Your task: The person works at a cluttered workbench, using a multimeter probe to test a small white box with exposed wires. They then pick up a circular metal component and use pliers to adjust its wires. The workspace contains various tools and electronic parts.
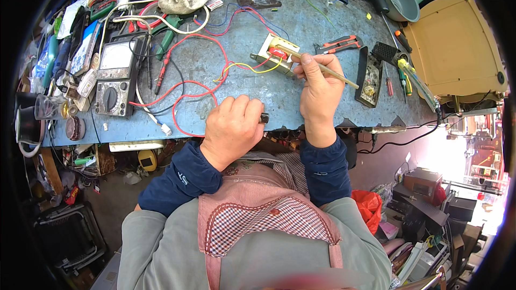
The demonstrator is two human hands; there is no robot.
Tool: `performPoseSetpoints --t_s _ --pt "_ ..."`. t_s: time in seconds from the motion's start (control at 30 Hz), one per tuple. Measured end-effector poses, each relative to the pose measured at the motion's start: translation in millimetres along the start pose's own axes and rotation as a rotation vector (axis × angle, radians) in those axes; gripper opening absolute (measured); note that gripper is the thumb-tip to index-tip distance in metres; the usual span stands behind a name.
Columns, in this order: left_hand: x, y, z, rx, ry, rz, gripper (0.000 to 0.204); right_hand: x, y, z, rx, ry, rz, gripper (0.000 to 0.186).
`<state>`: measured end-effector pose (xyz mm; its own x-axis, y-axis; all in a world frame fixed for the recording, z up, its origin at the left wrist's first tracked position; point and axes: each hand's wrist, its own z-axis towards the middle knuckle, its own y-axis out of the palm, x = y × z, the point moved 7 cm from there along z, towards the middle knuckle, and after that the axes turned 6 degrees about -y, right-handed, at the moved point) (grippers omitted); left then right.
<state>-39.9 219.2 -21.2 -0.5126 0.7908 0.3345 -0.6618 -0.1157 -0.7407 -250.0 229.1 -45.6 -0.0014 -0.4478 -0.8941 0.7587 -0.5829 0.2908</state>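
Note:
A small transformer (273, 56) with a metal bracket, red tape and yellow, red and blue wires lies near the middle of the bench. My right hand (321, 94) is closed on a thin tan stick (338, 75), pinched between thumb and fingers. The stick's far end reaches over the transformer beside the red tape; whether it touches cannot be told. Left of it, at the bench's front edge, my left hand (234, 129) is wrapped round a black-ended object (264, 118), mostly hidden in the fist. A red test lead (180, 87) loops behind that hand.
An analog multimeter (115, 75) stands at left among cables and clutter. Red-and-black cutters (339, 44) lie beyond my right hand. To its right are an open black casing (370, 78) and screwdrivers (389, 86). A grey bowl (399, 0) and tan panel (457, 43) sit far right.

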Motion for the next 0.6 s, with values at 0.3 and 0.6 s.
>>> performPoseSetpoints --t_s 0.3,0.6 --pt "-1 1 0 0.001 -0.007 -0.002 0.025 -2 6 -3 -0.08 -0.021 0.15 0.022" --pt "-2 1 0 -0.006 -0.012 -0.004 0.023 2 -3 0 -0.028 0.03 0.279 0.024"
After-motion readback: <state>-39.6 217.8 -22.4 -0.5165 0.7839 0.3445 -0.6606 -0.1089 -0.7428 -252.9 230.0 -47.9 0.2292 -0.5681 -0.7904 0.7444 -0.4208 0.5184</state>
